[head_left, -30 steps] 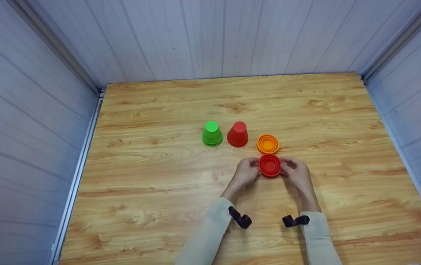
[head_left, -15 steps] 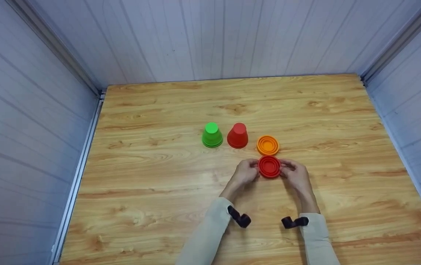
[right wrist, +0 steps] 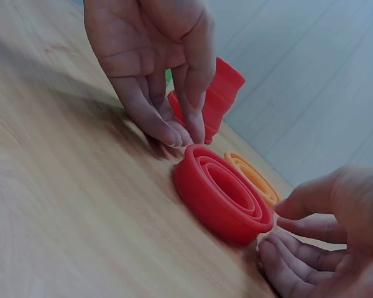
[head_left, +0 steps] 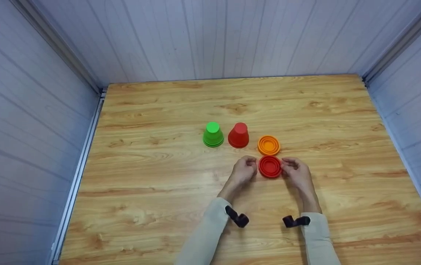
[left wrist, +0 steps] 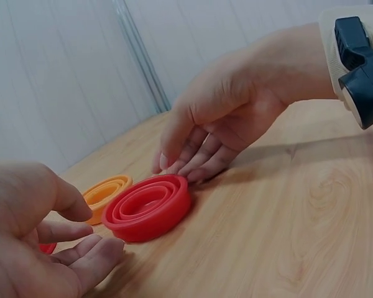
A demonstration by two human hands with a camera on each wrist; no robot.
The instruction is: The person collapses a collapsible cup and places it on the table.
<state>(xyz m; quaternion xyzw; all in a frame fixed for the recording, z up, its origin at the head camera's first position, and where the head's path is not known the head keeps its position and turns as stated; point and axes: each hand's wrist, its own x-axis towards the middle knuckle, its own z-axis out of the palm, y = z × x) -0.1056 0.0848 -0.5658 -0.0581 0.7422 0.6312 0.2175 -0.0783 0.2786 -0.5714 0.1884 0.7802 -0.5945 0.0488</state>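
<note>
A red collapsible cup (head_left: pixel 270 166), pressed flat into rings, lies on the wooden table between the two hands. My left hand (head_left: pixel 244 170) is just off its left side, fingers relaxed and holding nothing; the left wrist view shows a small gap. On the right, my right hand (head_left: pixel 297 174) has its loosely bent fingertips right by the red rim; whether they touch it I cannot tell. Directly behind sits a flattened orange collapsible cup (head_left: pixel 268 145), very close to the red one or touching it.
Farther back and left, an upside-down red cup (head_left: pixel 238 135) and an upside-down green cup (head_left: pixel 213 134) stand side by side at full height. Pale panel walls (head_left: pixel 210 40) enclose the wooden table (head_left: pixel 151 213) at the back and sides.
My left hand has let go of the flattened red cup and drawn slightly left. The right hand's fingers have loosened at the rim. The cups have stayed in place.
</note>
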